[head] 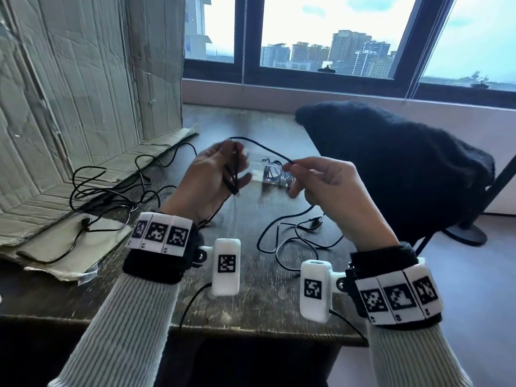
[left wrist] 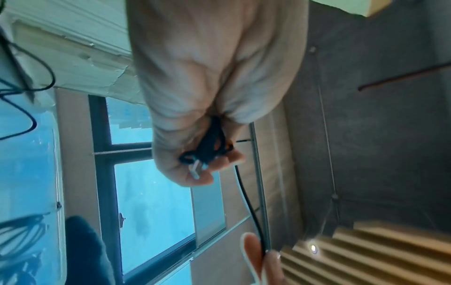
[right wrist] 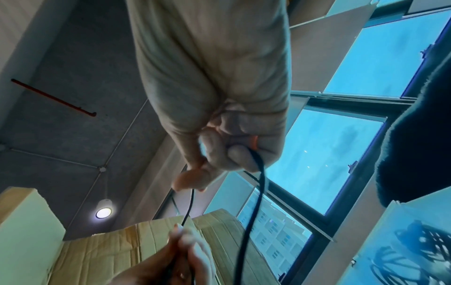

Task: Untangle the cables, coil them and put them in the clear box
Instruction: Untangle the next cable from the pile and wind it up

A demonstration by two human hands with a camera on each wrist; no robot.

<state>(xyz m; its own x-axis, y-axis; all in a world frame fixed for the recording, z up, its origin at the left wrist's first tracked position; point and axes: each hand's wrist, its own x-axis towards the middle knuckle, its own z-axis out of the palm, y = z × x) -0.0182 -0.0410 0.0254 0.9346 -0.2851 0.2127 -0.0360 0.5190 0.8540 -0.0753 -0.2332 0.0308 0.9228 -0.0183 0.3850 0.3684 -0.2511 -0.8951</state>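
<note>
— What are the hands doing?

— I'm holding a small bundle of folded loops of the black cable (head: pixel 259 146) in my left hand (head: pixel 215 177), fingers curled round it; a metal plug tip (left wrist: pixel 195 170) is sticking out by the fingertips in the left wrist view. My right hand (head: pixel 321 182) is pinching the same cable between thumb and forefinger, a short span arching between the two hands above the table (head: pixel 251 289).

— And the rest of the cables?

— The cable's tail is dropping from my right hand to loose loops near the table's right edge. More black cables (head: pixel 111 191) are lying tangled at the left edge, partly on flattened cardboard (head: pixel 69 107).

— The clear box?

— The clear box (head: pixel 275 174) is sitting at the table's middle, behind my hands, with coiled cable inside.
</note>
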